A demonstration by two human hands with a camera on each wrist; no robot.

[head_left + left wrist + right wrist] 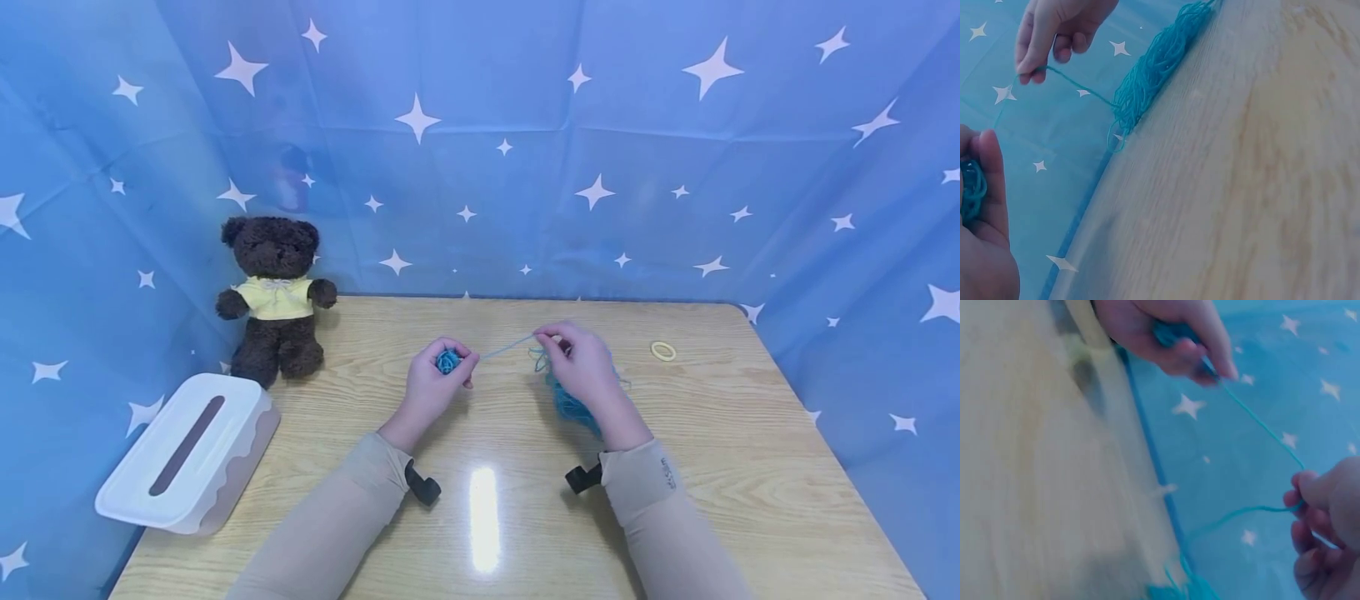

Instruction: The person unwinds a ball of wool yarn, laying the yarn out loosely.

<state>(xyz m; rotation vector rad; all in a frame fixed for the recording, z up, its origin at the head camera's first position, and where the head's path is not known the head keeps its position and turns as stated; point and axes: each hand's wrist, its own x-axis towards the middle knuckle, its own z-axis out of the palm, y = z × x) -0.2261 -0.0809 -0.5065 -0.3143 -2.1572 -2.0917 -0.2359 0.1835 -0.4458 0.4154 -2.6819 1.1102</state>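
A small ball of teal yarn [447, 361] sits in my left hand [437, 377], whose fingers curl round it. From the ball a single strand of yarn [507, 347] runs taut to my right hand [582, 364], where thumb and fingers pinch it. A loose heap of the same yarn [1160, 62] lies on the table, partly hidden under the right hand in the head view. In the right wrist view the strand leaves the right hand [1329, 519] again and sags toward the loose yarn [1185, 591].
On the wooden table [525, 533] a pale yellow ring [663, 351] lies to the right of the yarn. A brown teddy bear [276, 300] in a yellow shirt sits at the back left. In front of it stands a white tissue box [187, 450]. A blue star-patterned curtain [480, 167] hangs behind.
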